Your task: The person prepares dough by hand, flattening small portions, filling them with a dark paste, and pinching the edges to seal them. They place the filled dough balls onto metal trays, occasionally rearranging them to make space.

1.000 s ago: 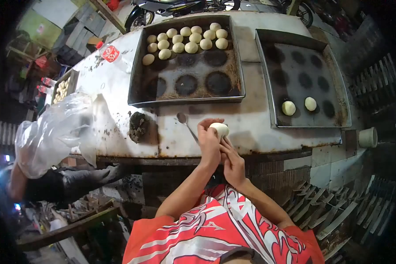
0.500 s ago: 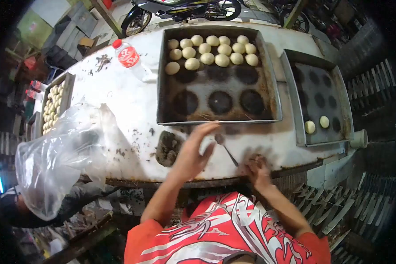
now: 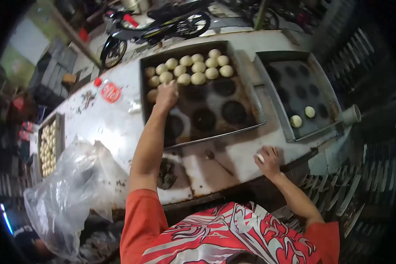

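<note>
My left hand [image 3: 166, 94] reaches over the large metal tray [image 3: 251, 108], fingers closed beside the front-left dough balls [image 3: 183, 79]. Whatever they grip, if anything, is hidden. Several pale round dough balls fill the back of this tray, and dark round marks cover its front. Low above the table's front right, my right hand [image 3: 270, 163] curls around a small pale piece of dough [image 3: 260, 157]. A spoon [image 3: 220, 162] lies on the table between the tray and that hand. Partly behind my left forearm sits a dark, moist-looking lump of filling [image 3: 167, 174].
On the right, a smaller tray [image 3: 290, 132] holds two dough balls [image 3: 309, 111]. A clear plastic bag [image 3: 70, 189] drapes over the left edge, near another tray [image 3: 59, 127] of dough balls. A red-labelled bottle [image 3: 111, 92] and motorbike [image 3: 158, 26] are farther back.
My left hand has gone from the table in front of the large tray to over its dough balls. My right hand has turned, showing pale dough in its fingers. The view has shifted.
</note>
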`<state>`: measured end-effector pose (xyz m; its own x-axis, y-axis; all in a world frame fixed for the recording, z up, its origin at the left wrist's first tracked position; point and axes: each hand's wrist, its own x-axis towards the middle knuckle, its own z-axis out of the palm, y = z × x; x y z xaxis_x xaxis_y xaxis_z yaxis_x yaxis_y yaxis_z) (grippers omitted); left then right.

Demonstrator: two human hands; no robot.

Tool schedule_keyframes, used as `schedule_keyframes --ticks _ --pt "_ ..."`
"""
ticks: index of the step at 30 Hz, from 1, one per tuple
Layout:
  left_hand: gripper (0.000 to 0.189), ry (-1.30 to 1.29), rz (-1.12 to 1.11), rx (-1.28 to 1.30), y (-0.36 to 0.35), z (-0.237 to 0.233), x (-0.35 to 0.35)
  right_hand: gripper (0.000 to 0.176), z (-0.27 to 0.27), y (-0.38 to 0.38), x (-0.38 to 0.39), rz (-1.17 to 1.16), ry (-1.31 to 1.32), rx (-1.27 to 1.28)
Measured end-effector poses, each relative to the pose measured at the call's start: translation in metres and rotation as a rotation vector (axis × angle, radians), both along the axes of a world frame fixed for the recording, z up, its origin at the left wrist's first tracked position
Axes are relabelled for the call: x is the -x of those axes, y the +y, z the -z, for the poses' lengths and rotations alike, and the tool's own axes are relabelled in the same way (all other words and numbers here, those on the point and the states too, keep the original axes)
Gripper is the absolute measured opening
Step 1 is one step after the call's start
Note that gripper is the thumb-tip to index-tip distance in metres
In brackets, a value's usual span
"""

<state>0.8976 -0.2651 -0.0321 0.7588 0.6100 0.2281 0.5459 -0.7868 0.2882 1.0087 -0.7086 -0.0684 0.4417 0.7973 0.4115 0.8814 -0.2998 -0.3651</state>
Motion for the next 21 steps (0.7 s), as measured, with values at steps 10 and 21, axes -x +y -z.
schedule_keyframes --ticks 10,21 --pt "0.018 -1.035 -0.17 1.16 -0.023 -0.017 -0.028 0.035 -0.03 -0.043 -0.006 -0.325 -0.046 0.233" --pt "0.046 -1.547 -0.357 1.616 -0.371 -0.066 0.023 0.044 -0.113 -0.114 -0.363 0.434 0.327 0.015"
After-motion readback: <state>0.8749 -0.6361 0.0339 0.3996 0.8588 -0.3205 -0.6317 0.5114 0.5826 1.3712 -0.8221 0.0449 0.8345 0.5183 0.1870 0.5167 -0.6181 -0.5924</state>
